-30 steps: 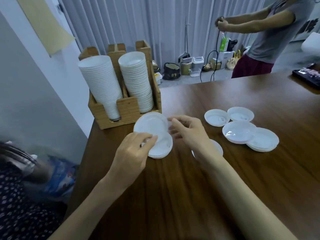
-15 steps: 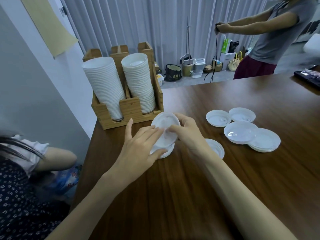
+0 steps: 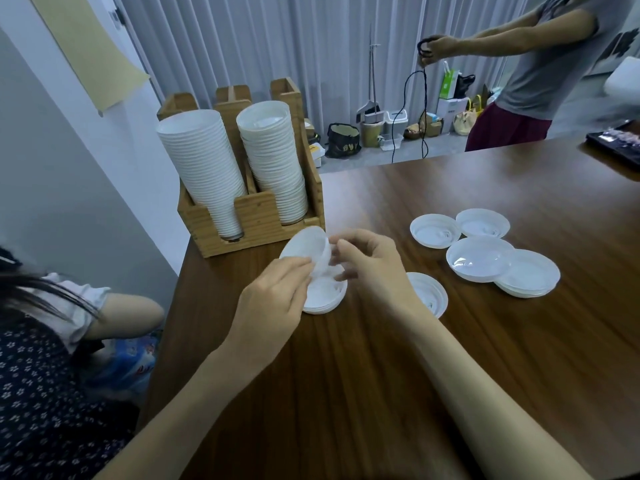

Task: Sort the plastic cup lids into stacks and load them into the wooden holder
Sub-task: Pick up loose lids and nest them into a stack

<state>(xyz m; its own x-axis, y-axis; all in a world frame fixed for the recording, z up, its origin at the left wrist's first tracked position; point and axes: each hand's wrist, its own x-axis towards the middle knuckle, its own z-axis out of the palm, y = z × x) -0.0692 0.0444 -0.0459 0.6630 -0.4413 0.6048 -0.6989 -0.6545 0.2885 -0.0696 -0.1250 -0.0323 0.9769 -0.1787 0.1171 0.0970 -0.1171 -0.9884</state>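
The wooden holder [image 3: 256,220] stands at the far left corner of the table [image 3: 381,393], with a tall stack of lids [image 3: 204,168] in its left slot and a second stack [image 3: 273,161] in its right slot. Just in front of it, the left hand [image 3: 273,306] reaches in from the near left, wrist bent, its fingertips bunched and pinching the near-left rim of a single lid [image 3: 308,251]. That lid is tipped up steeply on edge above a short pile of lids [image 3: 325,296] lying flat on the table. The right hand [image 3: 370,268] comes in from the near right, fingers curled, with thumb and forefinger at the lid's right rim; whether they grip it or only touch it cannot be told. Another lid [image 3: 429,292] lies flat just right of that wrist. Further right, five loose lids [image 3: 485,258] lie clustered and overlapping.

Half a second ago the left fingers lay spread over the lid, which sat flatter; now they are drawn together and the lid stands more upright. The cluster on the right has not moved
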